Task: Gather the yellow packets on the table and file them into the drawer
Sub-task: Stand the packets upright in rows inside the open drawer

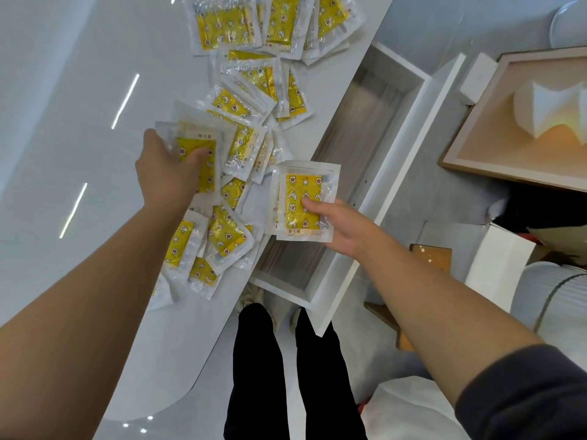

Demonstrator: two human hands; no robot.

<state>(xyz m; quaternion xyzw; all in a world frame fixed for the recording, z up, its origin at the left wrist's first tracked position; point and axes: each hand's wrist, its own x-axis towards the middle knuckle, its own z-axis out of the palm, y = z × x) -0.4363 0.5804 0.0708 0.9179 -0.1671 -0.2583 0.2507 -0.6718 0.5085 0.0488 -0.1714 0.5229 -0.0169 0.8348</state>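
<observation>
White table left of open drawer, yellow packets scattered. Our left hand pinches several fanned out, and our right hand thumb-clamps a stack. We judge them light, floppy and slippery, so grip flat across the edges.

Dark grey sleeve, black trousers

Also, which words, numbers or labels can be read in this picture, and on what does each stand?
Stack of packets in the right hand: small print along the bottom edge, too blurred to read.
Fanned packets in the left hand: small print above the yellow, too blurred to read.
No other text shows.
</observation>
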